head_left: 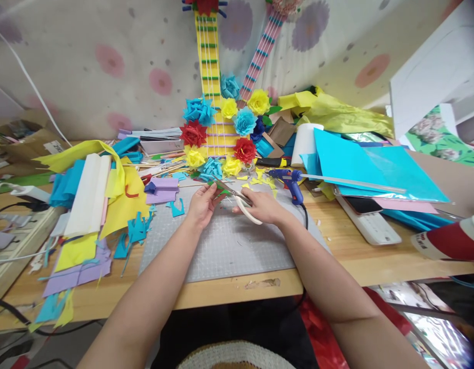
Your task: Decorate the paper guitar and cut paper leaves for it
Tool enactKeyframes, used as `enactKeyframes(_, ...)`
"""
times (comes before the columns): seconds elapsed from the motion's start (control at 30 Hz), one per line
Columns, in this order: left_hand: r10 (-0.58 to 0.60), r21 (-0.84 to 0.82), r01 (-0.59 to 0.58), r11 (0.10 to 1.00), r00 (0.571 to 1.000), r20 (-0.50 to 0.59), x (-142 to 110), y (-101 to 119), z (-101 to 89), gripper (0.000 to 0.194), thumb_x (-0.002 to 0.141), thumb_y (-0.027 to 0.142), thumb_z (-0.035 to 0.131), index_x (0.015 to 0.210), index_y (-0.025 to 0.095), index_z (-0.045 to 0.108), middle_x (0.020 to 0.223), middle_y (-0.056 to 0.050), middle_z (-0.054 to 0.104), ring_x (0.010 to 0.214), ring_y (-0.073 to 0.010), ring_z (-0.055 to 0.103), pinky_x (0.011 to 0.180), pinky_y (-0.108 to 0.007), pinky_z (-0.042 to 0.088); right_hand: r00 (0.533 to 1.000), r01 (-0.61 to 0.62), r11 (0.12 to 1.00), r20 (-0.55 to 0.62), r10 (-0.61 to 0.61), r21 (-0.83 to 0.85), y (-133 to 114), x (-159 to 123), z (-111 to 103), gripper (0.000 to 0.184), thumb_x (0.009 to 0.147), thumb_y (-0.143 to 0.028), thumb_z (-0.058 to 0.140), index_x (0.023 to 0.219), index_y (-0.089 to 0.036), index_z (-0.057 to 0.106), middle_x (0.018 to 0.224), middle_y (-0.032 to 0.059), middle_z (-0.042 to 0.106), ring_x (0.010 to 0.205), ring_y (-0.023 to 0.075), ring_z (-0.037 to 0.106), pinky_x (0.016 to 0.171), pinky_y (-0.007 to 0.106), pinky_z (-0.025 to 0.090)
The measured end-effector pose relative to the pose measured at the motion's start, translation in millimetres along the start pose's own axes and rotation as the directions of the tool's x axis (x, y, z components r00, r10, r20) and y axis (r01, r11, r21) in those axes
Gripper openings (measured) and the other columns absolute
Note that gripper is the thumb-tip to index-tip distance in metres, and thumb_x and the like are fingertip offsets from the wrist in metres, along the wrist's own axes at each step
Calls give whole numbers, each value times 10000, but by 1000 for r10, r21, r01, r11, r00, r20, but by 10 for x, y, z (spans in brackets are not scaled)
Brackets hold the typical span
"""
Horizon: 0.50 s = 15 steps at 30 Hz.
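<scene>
My right hand (264,206) is closed around the white-handled scissors (248,211), whose metal blades point up and left toward my other hand. Between the fingertips of my left hand (203,204) is a small piece of green paper (222,193), partly hidden by fingers and blades. Both hands are above the grey cutting mat (237,251). Just beyond them stands a yellow paper guitar (210,66) with strings, ringed by red, blue and yellow paper flowers (244,150). A blue glue gun (291,182) lies to the right of my right hand.
Left of the mat are blue scraps (137,228), a white crepe roll (89,195) and a power strip (17,251). On the right lie blue sheets (375,164), a phone (362,206) and a red-and-white cup (452,238). A pink guitar neck (262,54) leans behind.
</scene>
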<state>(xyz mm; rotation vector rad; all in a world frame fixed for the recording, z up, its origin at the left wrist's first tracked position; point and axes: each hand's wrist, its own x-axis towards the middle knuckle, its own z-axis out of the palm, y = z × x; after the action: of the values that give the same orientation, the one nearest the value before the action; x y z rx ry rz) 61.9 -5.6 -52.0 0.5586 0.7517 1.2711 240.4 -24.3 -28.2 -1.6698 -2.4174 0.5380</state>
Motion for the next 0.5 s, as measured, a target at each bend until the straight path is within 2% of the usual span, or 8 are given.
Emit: enactKeyframes(0.5, 52, 77, -54, 996, 998, 23, 31, 19, -46, 220, 598, 199, 744, 655, 136, 541, 640, 27, 624, 628, -86, 608, 784, -302, 511, 998, 3, 1000, -56, -3, -2, 51, -23, -45, 460, 729, -650, 458, 812, -204, 536, 673, 13, 579, 594, 138, 469, 548, 225, 245)
